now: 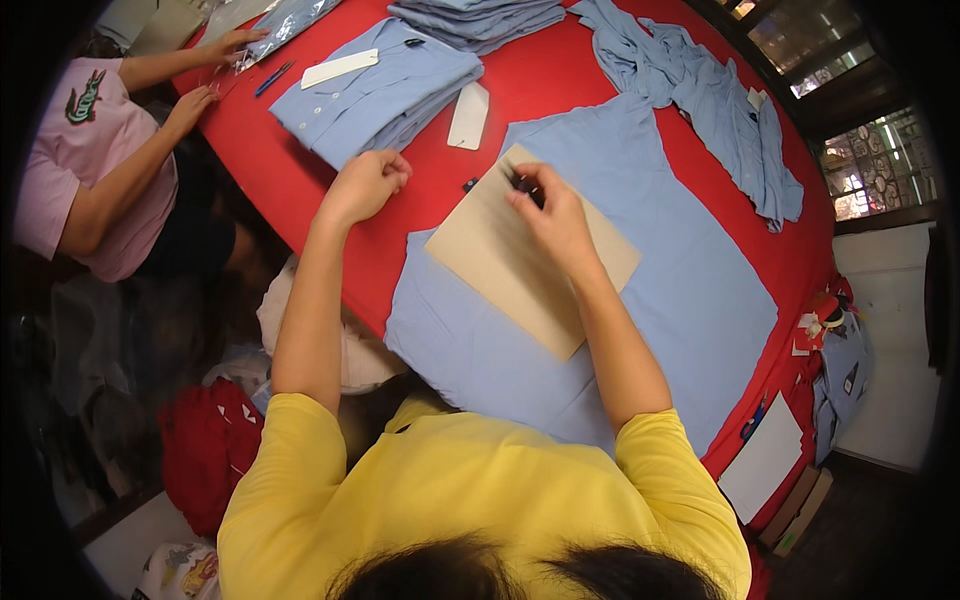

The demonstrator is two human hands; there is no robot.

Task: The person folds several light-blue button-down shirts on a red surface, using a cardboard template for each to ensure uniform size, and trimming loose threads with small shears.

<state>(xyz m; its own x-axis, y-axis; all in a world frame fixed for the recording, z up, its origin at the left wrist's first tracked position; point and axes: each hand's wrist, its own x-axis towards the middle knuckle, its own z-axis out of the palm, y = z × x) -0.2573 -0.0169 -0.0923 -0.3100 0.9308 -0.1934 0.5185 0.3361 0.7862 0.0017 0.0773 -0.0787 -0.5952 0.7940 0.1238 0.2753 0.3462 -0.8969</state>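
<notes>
A light blue garment (690, 270) lies spread flat on the red-covered table in front of me. On its upper part rests a tan cardboard sheet (520, 265), set at a slant. Above the sheet's far end, my right hand (553, 215) is closed on a small dark object (524, 187), blurred and partly covered by the fingers. My left hand (370, 185) is raised left of the sheet, its fingers curled in with nothing showing in them. It is near a folded blue shirt stack (385, 100). A small dark piece (470, 184) lies at the sheet's left corner.
White tags (468, 115) lie on and beside the stack, with a blue pen (273, 78) to its left. More folded shirts (480, 20) and a crumpled blue garment (690, 90) are at the back. Another person (110, 170) handles clear plastic at left. White paper (762, 455) lies right.
</notes>
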